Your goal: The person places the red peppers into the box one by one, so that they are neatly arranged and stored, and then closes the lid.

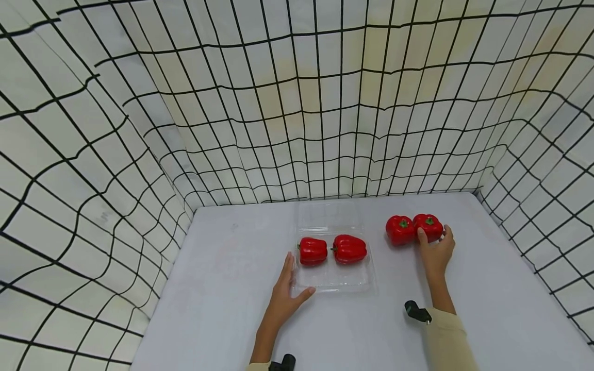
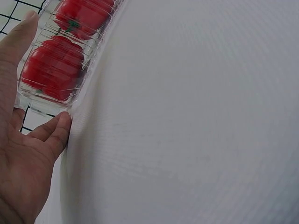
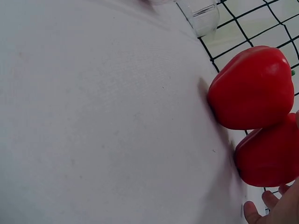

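Note:
Two red bell peppers lie on their sides in a clear plastic clamshell container (image 1: pixel 334 283): a left pepper (image 1: pixel 313 251) and a right pepper (image 1: pixel 349 249). My left hand (image 1: pixel 282 301) rests at the container's near left corner, fingers extended along its side and thumb by the front edge. To the right, two more red peppers stand side by side, stems up. My right hand (image 1: pixel 436 252) is around the rightmost pepper (image 1: pixel 429 226), thumb against its near side. In the right wrist view, its fingertips (image 3: pixel 251 211) show apart from that pepper. The other pepper (image 3: pixel 252 88) touches it.
The container's transparent lid (image 1: pixel 328 214) lies folded back toward the rear of the white table (image 1: pixel 223 288). Behind and at both sides stand white walls with black grid netting (image 1: pixel 315 118). A dark wrist-camera mount (image 1: pixel 417 312) sticks out from the right sleeve.

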Tool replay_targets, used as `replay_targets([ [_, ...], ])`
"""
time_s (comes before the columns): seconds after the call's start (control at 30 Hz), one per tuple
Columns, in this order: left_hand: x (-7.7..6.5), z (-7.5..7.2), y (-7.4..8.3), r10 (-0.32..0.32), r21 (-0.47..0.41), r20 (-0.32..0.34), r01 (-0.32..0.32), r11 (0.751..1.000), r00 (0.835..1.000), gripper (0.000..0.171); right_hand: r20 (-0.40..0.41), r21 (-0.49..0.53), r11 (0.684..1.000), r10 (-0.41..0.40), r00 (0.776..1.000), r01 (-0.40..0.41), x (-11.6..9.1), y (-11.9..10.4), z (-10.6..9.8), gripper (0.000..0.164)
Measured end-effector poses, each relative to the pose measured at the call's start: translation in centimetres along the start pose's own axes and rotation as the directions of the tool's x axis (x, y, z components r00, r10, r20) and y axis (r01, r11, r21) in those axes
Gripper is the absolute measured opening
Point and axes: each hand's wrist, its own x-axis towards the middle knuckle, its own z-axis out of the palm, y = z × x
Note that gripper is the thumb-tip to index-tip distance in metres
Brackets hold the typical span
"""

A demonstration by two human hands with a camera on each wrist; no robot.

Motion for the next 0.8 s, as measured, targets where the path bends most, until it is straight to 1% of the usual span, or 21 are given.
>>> replay_targets([
  [0.1,0.05,0.08,-0.08,-0.001,0.001,0.000,0.001,1.000,1.000,0.102,0.009,-0.001,1.000,-0.002,1.000,0.002,0.36,0.10,-0.04,0.082],
  [0.2,0.05,0.11,-0.09,0.003,0.000,-0.004,-0.003,1.000,1.000,0.102,0.013,-0.002,1.000,0.014,1.000,-0.014,0.57,0.07,0.00,0.082],
  [0.3,0.03,0.09,-0.04,-0.008,0.001,-0.005,0.008,1.000,1.000,0.103,0.001,0.006,1.000,0.015,1.000,-0.015,0.68,0.04,0.07,0.080],
  [0.4,0.07,0.11,-0.02,-0.018,0.002,-0.003,0.018,1.000,1.000,0.103,-0.022,0.021,1.000,0.006,1.000,-0.006,0.76,0.05,0.12,0.078],
  [0.47,0.11,0.11,-0.01,-0.012,0.006,0.000,0.012,1.000,1.000,0.103,-0.042,0.035,0.999,0.006,0.999,-0.005,0.81,0.08,0.13,0.077],
  [0.67,0.12,0.16,-0.06,0.000,0.009,0.005,0.000,1.000,1.000,0.103,-0.119,0.099,0.995,0.043,0.992,-0.031,0.80,0.34,-0.05,0.077],
  [0.8,0.03,0.12,-0.06,-0.006,0.014,-0.001,0.006,1.000,1.000,0.103,-0.155,0.120,0.992,0.058,0.986,-0.039,0.68,0.34,-0.29,0.080],
])
